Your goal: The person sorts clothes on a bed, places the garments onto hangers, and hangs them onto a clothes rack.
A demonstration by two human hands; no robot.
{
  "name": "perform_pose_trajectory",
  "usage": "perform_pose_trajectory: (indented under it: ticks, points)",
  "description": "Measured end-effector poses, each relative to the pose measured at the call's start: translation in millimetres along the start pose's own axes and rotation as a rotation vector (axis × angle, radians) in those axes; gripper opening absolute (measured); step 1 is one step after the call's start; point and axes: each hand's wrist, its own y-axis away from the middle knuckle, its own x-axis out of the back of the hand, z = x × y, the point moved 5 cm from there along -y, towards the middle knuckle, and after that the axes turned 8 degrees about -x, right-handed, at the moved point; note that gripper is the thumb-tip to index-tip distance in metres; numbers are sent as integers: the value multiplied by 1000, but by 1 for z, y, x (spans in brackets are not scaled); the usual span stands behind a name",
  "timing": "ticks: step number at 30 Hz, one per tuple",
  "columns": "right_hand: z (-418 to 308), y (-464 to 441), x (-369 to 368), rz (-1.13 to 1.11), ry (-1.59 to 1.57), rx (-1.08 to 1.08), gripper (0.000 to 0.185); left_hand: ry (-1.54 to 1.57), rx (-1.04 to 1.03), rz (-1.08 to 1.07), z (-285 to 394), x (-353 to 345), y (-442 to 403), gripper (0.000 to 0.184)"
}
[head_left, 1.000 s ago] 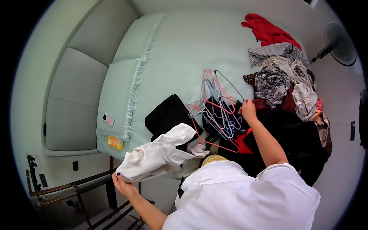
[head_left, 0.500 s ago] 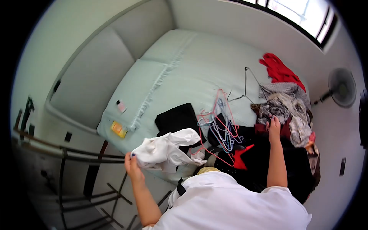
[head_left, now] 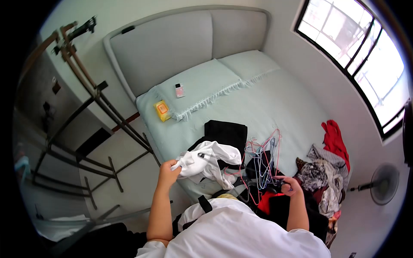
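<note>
My left hand (head_left: 169, 173) is closed on the edge of a white garment (head_left: 206, 157), which hangs and spreads over the near side of the bed. My right hand (head_left: 291, 185) is beside a heap of pink, blue and white hangers (head_left: 263, 161). Its fingers are closed around a dark, thin piece that looks like the black hanger; its outline blends into the dark clothes there. Folded black cloth (head_left: 226, 129) lies beyond the white garment. A red piece (head_left: 266, 202) shows among black clothes near my waist.
A bed (head_left: 292, 101) with a grey headboard (head_left: 172, 47) fills the middle. Mixed clothes (head_left: 320, 176) and a red garment (head_left: 335, 139) are heaped at right, near a fan (head_left: 384, 184). A yellow packet (head_left: 162, 110) and a small pink bottle (head_left: 179, 90) lie on the bed. Metal racks (head_left: 122, 120) stand left.
The view has turned. My right hand has moved left from the clothes heap to the hangers, and the black hanger no longer stretches across the bed. My left hand still grips the white garment.
</note>
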Motion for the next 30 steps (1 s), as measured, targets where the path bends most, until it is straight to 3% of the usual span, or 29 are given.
perform_pose_trajectory:
  ticks: [3, 6, 13, 15, 21, 25, 27, 28, 30]
  points:
    - [2, -15, -19, -137, 26, -101, 49, 100, 5, -50, -9, 1, 14, 9]
    - [-8, -20, -26, -106, 90, -107, 46, 87, -45, -127, -5, 5, 28, 15]
    - [-22, -19, -36, -91, 81, -163, 45, 64, -142, -52, -18, 16, 44, 15]
    - [-21, -26, -40, -140, 124, -224, 46, -81, -369, -93, -8, 16, 45, 15]
    - [-21, -33, -45, -180, 141, -306, 48, -190, -575, -91, 0, 12, 50, 9]
    - [-25, -25, -36, -223, 128, -365, 47, -214, -518, -161, -4, 0, 57, 8]
    - [-25, -21, -33, -257, 103, -403, 47, -355, -262, -256, -14, -5, 59, 16]
    - [-25, -19, -31, -233, 75, -409, 46, -350, -261, -255, -18, -8, 59, 16]
    - [-24, -20, -30, -199, 126, -394, 46, -128, -273, -151, -28, -16, 62, 27]
